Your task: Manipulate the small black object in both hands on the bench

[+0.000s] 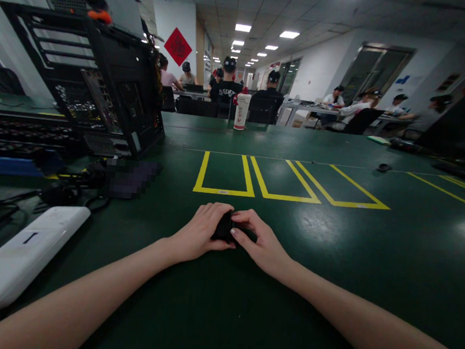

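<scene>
Between my two hands sits a small black object (223, 229), boxy in outline; its kind I cannot make out. My left hand (205, 227) wraps round its left side, with the fingers over the far edge and the thumb along the near edge. From the right, my right hand (257, 241) pinches its right end between thumb and fingers. Both hands are low over the green tabletop (244, 317), just nearer to me than the yellow tape outlines (223, 191). Much of the black object is hidden by my fingers.
On the left stand an open black computer case (121, 94), dark cables (58, 189) and a long white device (26, 254). A white and red cup (242, 111) stands at the table's far edge. A small black item (383, 167) lies right. Several people sit at tables beyond.
</scene>
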`<move>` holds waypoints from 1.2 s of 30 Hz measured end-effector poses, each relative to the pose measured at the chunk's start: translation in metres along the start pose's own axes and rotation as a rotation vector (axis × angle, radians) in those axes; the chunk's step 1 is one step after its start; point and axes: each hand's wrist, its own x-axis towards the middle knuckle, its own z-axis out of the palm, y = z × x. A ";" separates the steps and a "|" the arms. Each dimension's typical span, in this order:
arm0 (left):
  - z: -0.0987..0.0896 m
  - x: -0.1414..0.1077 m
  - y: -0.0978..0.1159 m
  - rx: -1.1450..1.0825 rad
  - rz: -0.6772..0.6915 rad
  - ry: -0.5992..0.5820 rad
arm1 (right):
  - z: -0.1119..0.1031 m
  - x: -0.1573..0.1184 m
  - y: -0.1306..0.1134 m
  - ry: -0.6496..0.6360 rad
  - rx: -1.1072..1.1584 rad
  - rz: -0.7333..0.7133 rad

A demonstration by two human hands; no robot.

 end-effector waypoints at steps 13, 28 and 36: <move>0.001 0.000 0.000 0.022 0.002 -0.006 | 0.002 -0.001 -0.001 -0.049 0.121 0.060; 0.000 0.000 0.000 -0.012 0.010 -0.003 | 0.005 -0.005 -0.004 -0.035 0.006 0.050; -0.002 0.001 0.000 -0.025 -0.007 -0.029 | 0.003 -0.006 -0.008 -0.046 -0.032 0.057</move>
